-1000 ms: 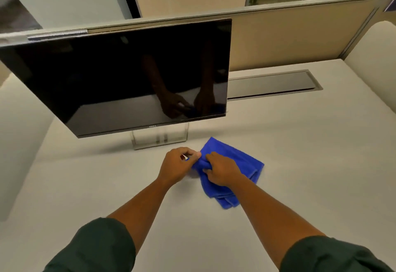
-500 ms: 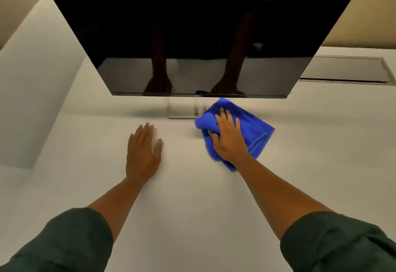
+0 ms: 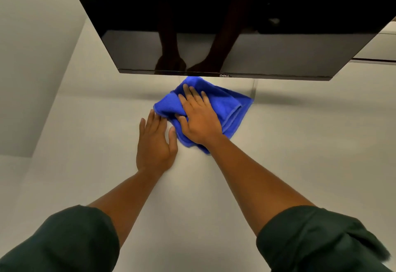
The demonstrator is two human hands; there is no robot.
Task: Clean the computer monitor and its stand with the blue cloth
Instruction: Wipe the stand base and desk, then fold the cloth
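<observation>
Blue cloth lay bunched and folded on the pale counter, towards the far edge, just under the bottom edge of the monitor. R hand lay palm-down on top of the cloth, fingers mostly straight and a bit spread, pointing at the monitor; thumb sat at a raised fold on the cloth's L side, can't tell if it pinched the fold or just pressed it. L hand lay flat on the bare counter just beside the cloth, fingers straight and close together, holding nothing; fingertips touched or nearly touched the cloth's near-L edge, thumb tip right next to it. Both hands were close together, nearly side by side. Monitor was off, dark screen tilted, showing reflections of both forearms and hands, w/ a small logo at the centre of the lower bezel. Clear stand showed only as a thin transparent edge below the bezel, just R of the cloth; cloth's far-R corner reached up to it, contact not clear. Most of the stand was hidden behind the screen and cloth. Dark green sleeves were pushed up both forearms near the bottom of the view. A pale partition wall ran along the counter's L edge.
</observation>
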